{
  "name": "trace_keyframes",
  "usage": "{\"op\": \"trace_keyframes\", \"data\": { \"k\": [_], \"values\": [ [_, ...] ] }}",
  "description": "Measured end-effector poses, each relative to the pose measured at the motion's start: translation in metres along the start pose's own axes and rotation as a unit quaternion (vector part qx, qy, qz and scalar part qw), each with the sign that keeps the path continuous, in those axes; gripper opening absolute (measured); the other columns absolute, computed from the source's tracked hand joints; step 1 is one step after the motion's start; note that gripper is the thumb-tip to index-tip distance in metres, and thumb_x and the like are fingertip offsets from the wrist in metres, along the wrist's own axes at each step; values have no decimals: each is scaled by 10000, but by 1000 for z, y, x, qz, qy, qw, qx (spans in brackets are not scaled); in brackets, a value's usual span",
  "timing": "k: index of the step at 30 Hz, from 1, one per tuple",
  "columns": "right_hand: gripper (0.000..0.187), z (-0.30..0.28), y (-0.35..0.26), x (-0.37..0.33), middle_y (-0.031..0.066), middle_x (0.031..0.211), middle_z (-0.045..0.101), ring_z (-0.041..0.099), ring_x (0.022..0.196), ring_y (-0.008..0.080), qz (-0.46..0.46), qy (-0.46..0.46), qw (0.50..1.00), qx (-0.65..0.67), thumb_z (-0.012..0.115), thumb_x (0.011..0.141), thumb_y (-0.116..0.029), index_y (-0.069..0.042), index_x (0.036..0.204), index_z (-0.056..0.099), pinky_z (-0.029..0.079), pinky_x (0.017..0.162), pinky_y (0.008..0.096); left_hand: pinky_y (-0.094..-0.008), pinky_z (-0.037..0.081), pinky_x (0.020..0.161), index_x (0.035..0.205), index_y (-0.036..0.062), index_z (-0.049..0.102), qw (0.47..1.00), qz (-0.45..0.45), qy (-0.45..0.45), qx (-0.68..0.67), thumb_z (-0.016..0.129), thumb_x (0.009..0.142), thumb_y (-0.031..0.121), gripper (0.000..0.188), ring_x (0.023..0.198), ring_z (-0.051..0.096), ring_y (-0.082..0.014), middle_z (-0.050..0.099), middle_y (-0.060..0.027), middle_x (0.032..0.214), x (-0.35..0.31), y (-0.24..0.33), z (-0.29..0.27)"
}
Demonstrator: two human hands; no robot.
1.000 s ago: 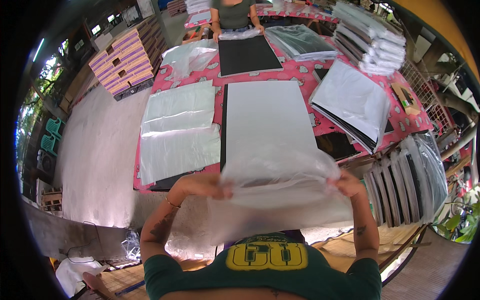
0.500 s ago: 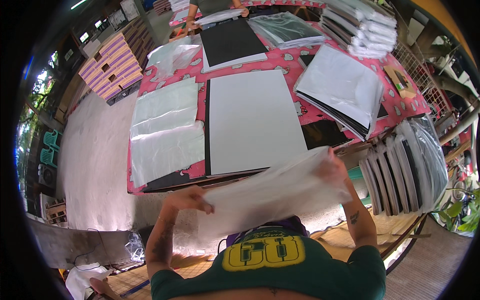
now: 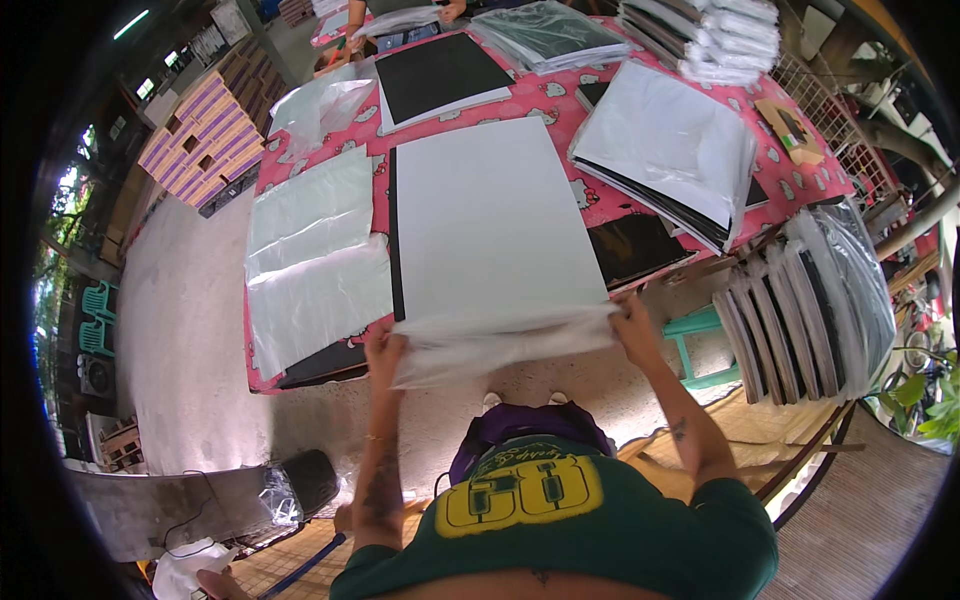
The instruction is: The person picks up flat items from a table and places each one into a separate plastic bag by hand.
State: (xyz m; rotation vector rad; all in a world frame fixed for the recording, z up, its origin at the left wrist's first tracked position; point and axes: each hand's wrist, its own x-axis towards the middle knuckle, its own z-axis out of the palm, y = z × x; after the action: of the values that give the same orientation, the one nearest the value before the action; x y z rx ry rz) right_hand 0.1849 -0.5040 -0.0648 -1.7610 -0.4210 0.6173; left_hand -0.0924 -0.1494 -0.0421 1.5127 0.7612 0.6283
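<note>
A clear plastic bag [image 3: 500, 352] is stretched between my two hands at the near edge of the table. My left hand [image 3: 385, 350] pinches its left end, and my right hand [image 3: 628, 325] grips its right end. The bag's far edge lies over the near end of a large white sheet stack [image 3: 490, 220], which has a black strip along its left side. Whether the stack's near end is inside the bag or beneath it, I cannot tell. Flat clear plastic bags [image 3: 315, 250] lie to the left of the stack.
Bagged sheets [image 3: 665, 145] lie right on the pink patterned table cover [image 3: 450, 140]. A black sheet on white [image 3: 440, 80] sits beyond. Bagged bundles [image 3: 800, 310] stand at the right, beside a green stool [image 3: 690, 345]. Another person's hand [image 3: 452, 10] shows at the far side.
Both hands have moved with the bag toward the table. The bag, loose and blurred in front of my body before, now spans the near end of the white stack.
</note>
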Motion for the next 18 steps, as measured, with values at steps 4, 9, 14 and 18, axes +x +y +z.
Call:
{"op": "trace_keyframes", "data": {
  "k": [4,9,14,18],
  "values": [
    [314,22,14,21,121,847,600,585,707,136,-39,194,978,-65,540,787,-45,-4,1096,583,463,614,297,-264,429,600,1050,-7,597,938,116,168,280,505,798,42,273,626,494,-113,624,-26,839,-4,-42,46],
    [276,39,9,1,177,896,643,643,794,167,-8,224,970,-98,550,769,-40,18,1034,602,497,659,303,-263,430,664,1150,-9,578,992,-66,75,75,564,821,83,342,730,515,-130,626,-41,930,-16,-34,36],
    [332,61,-7,-32,163,902,653,652,780,209,51,181,981,39,557,742,4,9,1073,580,518,626,290,-257,435,788,1205,-31,550,969,-30,198,147,599,842,152,409,924,550,-145,624,-92,1035,-14,-35,1],
    [381,110,2,-38,119,971,605,584,718,141,-47,215,975,20,478,768,36,10,1146,519,438,480,237,-281,448,825,1247,-36,512,984,-78,139,74,578,804,84,463,988,581,-187,621,-122,1096,19,-43,-32]
  ]
}}
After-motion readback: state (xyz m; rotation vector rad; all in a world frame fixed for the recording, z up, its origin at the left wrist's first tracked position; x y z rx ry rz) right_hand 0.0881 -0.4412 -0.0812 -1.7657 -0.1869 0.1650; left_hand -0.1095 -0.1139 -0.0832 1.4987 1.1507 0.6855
